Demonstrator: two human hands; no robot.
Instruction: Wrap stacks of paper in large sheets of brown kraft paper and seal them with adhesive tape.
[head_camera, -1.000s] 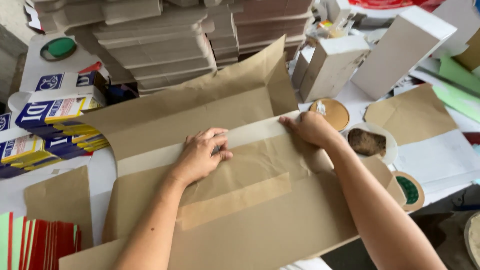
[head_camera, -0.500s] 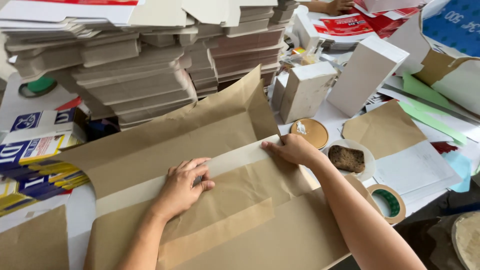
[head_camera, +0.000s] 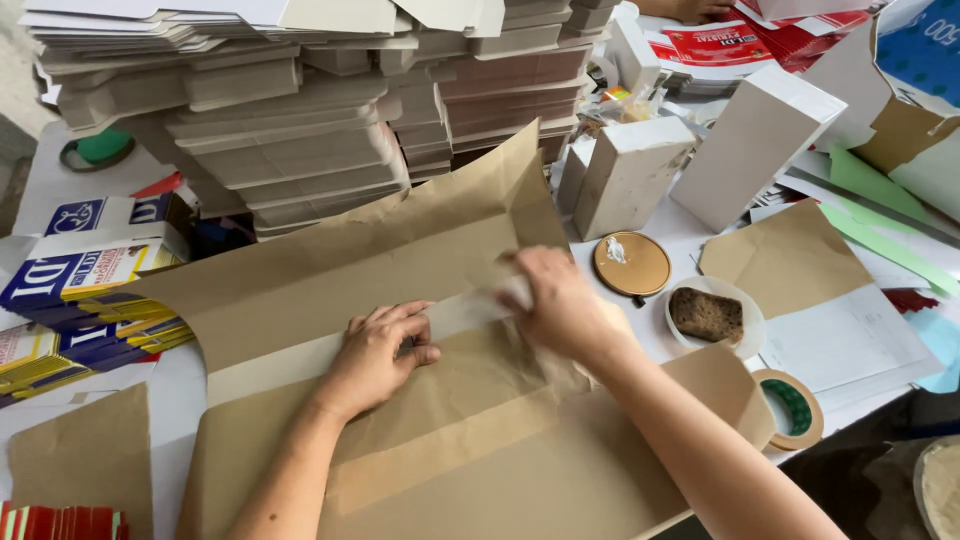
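Observation:
A large sheet of brown kraft paper (head_camera: 400, 250) lies folded across the table in front of me, with a pale tape strip (head_camera: 300, 355) running along the fold seam. My left hand (head_camera: 380, 350) lies flat on the strip near the middle, fingers spread. Blurred with motion, my right hand (head_camera: 555, 300) presses on the same strip a little to the right, fingers together on the paper. A second, darker strip (head_camera: 440, 450) crosses the paper nearer to me.
Tall stacks of flat grey cardboard (head_camera: 280, 130) stand behind the paper. White boxes (head_camera: 630, 170) stand at the right, beside a round brown lid (head_camera: 632, 263), a white dish with a brown sponge (head_camera: 706, 315) and a tape roll (head_camera: 792, 408). Blue and yellow printed cartons (head_camera: 70, 290) lie at the left.
My right hand has slid leftward along the tape strip toward my left hand. The camera has moved closer and tilted, so the cardboard stacks fill more of the view.

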